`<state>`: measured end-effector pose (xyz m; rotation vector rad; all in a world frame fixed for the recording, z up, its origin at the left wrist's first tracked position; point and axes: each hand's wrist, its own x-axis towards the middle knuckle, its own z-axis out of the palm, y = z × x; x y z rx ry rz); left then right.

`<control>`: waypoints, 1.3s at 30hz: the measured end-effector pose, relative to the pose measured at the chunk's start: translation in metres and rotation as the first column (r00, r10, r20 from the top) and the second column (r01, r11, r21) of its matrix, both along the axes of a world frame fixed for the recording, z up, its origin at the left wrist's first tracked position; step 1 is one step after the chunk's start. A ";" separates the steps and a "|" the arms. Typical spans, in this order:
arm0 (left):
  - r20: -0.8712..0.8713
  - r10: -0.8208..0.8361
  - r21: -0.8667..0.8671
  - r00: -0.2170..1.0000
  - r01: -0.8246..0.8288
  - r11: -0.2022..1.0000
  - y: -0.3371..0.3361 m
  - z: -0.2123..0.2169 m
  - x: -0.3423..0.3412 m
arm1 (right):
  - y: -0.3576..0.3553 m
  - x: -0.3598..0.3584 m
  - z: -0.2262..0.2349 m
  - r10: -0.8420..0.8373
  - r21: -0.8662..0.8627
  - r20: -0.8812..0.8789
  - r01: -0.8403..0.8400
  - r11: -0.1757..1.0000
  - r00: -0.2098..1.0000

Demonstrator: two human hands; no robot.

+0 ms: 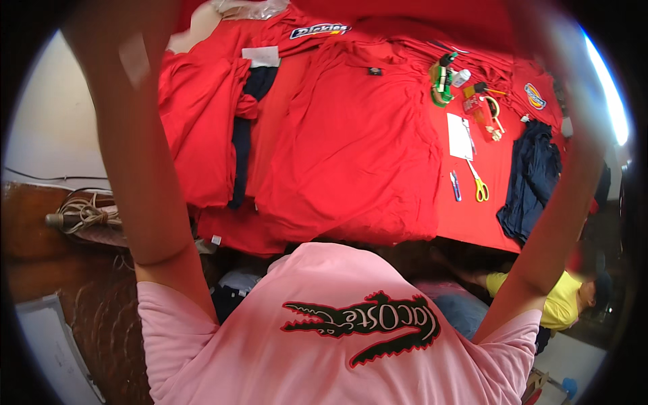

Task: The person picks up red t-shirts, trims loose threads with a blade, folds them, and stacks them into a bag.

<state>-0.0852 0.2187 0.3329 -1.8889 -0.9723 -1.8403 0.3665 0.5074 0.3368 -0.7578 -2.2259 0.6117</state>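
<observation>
Two bare arms [138,169] reaching up, each hand out of view, grip impossible to tell, red cloth [418,15] between them.

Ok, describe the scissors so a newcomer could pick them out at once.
On the red-covered table, look just right of the large spread red shirt. Below the white paper, the scissors lie beside a small blue tool; their bright yellow handles set them apart.
</observation>
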 end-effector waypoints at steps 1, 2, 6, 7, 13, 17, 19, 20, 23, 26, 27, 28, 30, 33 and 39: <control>0.049 0.339 -0.031 0.940 -0.338 0.941 -0.021 -0.020 -0.021 | -0.022 -0.005 -0.013 -0.021 -0.156 -0.208 -0.012 0.988 0.978; 0.102 0.586 -0.131 0.804 -0.573 0.809 -0.021 -0.057 -0.042 | -0.053 0.005 -0.028 -0.128 -0.309 -0.361 0.011 0.951 0.924; -0.281 0.319 -0.252 0.905 -0.390 0.886 -0.045 -0.147 -0.009 | -0.148 -0.008 -0.104 -0.466 -0.604 -0.525 0.073 0.793 0.712; -0.286 0.352 -0.364 0.891 -0.441 0.820 -0.063 -0.178 -0.005 | -0.143 0.005 -0.148 -0.482 -0.647 -0.457 0.093 0.757 0.747; -0.391 0.276 -0.631 0.878 -0.474 0.614 -0.143 -0.360 0.004 | -0.246 0.040 -0.314 -0.433 -0.896 -0.157 0.056 0.441 0.888; -0.481 0.065 -0.785 0.874 -0.463 0.412 -0.189 -0.437 0.013 | -0.315 0.057 -0.408 -0.560 -0.970 0.026 0.157 0.187 0.828; -0.485 0.017 -0.837 0.874 -0.470 0.280 -0.204 -0.468 0.012 | -0.333 0.069 -0.457 -0.572 -0.973 0.027 0.154 0.174 0.820; -0.489 -0.004 -0.853 0.872 -0.478 0.211 -0.209 -0.473 0.013 | -0.336 0.068 -0.453 -0.528 -0.971 0.096 0.197 0.138 0.844; -0.518 0.051 -0.848 0.854 -0.521 0.103 -0.223 -0.476 0.025 | -0.339 0.077 -0.485 -0.575 -0.962 0.062 0.202 0.183 0.816; -0.423 0.045 -0.906 0.905 -0.423 -0.007 -0.231 -0.469 0.039 | -0.333 0.083 -0.505 -0.594 -0.950 0.065 0.232 0.208 0.802; -0.383 0.046 -0.923 0.923 -0.384 0.016 -0.234 -0.467 0.047 | -0.336 0.089 -0.509 -0.596 -0.959 0.027 0.190 0.212 0.802; -0.354 0.057 -0.934 0.934 -0.355 0.021 -0.239 -0.466 0.051 | -0.334 0.084 -0.503 -0.588 -0.965 -0.018 0.139 0.221 0.809; -0.327 0.087 -0.939 0.941 -0.334 0.082 -0.244 -0.460 0.072 | -0.336 0.085 -0.492 -0.573 -0.966 -0.066 0.091 0.241 0.817; -0.190 0.127 -0.968 0.974 -0.207 0.141 -0.246 -0.461 0.091 | -0.341 0.086 -0.475 -0.530 -0.973 -0.107 0.021 0.229 0.841; -0.128 0.188 -0.910 0.974 -0.191 0.368 -0.204 -0.435 0.124 | -0.326 0.065 -0.447 -0.503 -0.976 -0.164 -0.067 0.206 0.849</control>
